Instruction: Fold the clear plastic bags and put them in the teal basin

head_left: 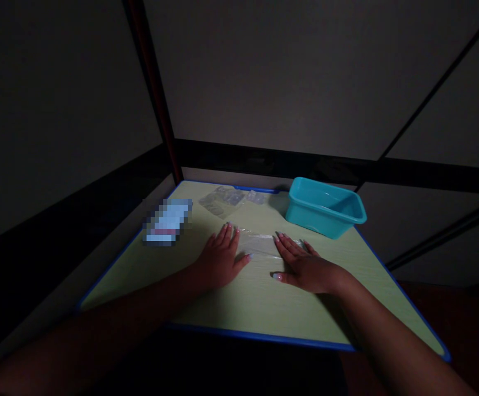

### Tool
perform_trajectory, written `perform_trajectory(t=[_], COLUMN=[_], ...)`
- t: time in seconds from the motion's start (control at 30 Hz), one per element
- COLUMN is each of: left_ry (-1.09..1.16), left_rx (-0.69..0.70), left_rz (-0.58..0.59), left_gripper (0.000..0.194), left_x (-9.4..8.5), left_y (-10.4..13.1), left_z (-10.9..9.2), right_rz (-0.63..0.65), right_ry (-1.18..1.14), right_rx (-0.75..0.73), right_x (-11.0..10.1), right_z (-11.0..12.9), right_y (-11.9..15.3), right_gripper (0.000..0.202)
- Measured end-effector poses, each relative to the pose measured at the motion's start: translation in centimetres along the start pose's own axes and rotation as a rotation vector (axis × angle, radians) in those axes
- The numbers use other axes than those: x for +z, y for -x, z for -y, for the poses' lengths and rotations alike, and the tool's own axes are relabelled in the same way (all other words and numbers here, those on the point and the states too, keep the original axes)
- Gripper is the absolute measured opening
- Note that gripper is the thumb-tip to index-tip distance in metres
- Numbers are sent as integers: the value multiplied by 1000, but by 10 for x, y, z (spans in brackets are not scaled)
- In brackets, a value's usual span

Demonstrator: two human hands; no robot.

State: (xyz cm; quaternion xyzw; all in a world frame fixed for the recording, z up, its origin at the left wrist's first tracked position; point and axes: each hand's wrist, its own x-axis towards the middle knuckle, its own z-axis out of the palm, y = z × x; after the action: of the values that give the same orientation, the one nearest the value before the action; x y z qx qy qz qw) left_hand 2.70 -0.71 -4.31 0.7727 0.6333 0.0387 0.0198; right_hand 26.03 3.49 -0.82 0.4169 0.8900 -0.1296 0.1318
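A clear plastic bag (257,245) lies flat on the pale table in front of me. On its left end rests my left hand (222,258), fingers stretched out and pressing down. My right hand (301,265) lies spread over the bag's right end, thumb apart from the other fingers. Neither hand grips anything. The ends of the bag are partly hidden under my fingers. Farther back on the table, several more clear plastic bags (228,197) lie loosely together.
A turquoise plastic basin (322,214) stands at the table's back right. At the left edge lies a blurred-out, phone-like rectangle (168,221). The pale table (256,313) has a blue rim, and walls (272,77) rise behind it and to its left.
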Motion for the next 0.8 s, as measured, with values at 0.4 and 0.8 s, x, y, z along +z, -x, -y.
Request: perform_trajectory(t=[0.4,0.8], left_ry=[-108,63], left_rx=[-207,237], left_rz=[41,-46], left_gripper=[78,62], left_x=[-6,-12], left_y=[8,-32], left_z=[26,-37], right_rz=[35,73], right_ry=[-5,-79], right_rx=[4,1], right_x=[-1,-8], right_z=[0,6], right_y=[-1,2], right_gripper=[91,93])
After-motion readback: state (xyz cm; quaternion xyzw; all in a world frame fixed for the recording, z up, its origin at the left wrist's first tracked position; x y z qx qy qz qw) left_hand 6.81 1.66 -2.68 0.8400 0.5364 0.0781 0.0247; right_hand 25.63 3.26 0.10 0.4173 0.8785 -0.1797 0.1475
